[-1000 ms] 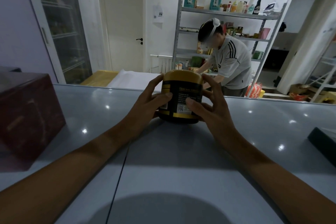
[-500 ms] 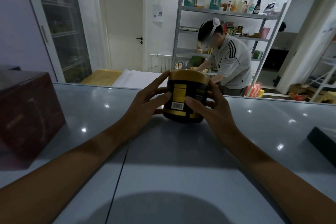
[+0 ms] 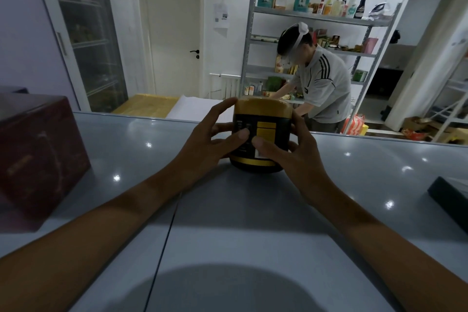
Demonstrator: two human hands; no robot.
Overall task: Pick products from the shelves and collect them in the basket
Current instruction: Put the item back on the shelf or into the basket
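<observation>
A dark red box (image 3: 38, 154) sits left on the grey surface (image 3: 228, 223); a white door (image 3: 174, 33) stands behind.

Single view only, nothing shared with another camera. Head-worn wide-angle camera, looking forward and slightly down along both forearms. Glossy grey shelf surface (image 3: 253, 223) fills lower half, close to lens. Both hands meet at frame centre, near. Beyond shelf's far edge, view runs level into room: metal rack (image 3: 316, 18) and second person (image 3: 319, 83) well apart, far back. Edges curve from lens distortion.
</observation>
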